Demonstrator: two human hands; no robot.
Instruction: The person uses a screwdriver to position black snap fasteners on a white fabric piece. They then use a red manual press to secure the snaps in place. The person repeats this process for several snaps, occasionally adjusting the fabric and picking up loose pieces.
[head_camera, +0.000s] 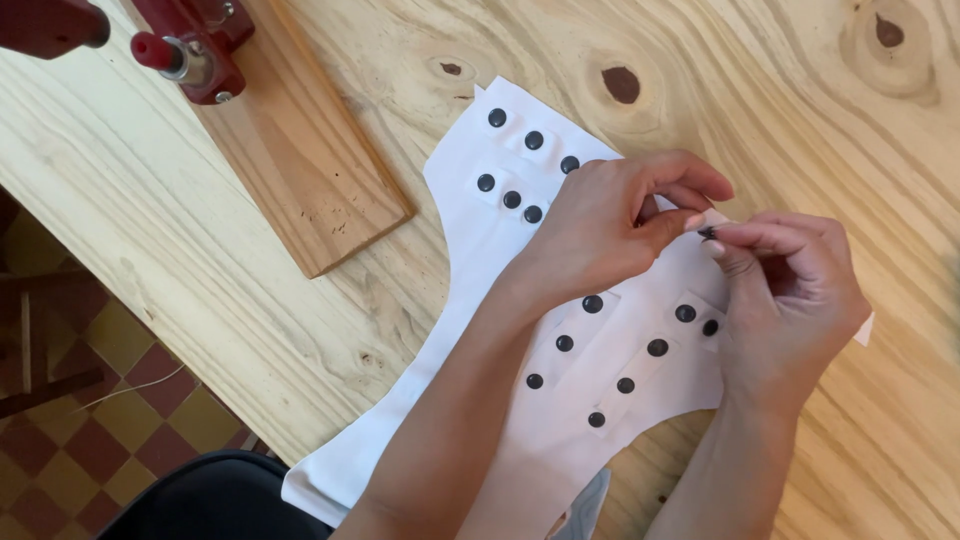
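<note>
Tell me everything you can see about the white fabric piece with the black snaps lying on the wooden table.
The white fabric piece lies flat on the pale knotted plywood table. It looks like thin cloth, cut with curved edges and a narrow waist. Round black snaps sit in short rows on small white patches, six near the far end and more near the wrists. The left hand and right hand rest over it, pinching a tiny dark piece together. The forearms hide part of it.

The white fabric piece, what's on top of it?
Black snaps sit in rows on the white fabric piece; both hands rest over its middle, hiding whatever lies beneath them.
</note>
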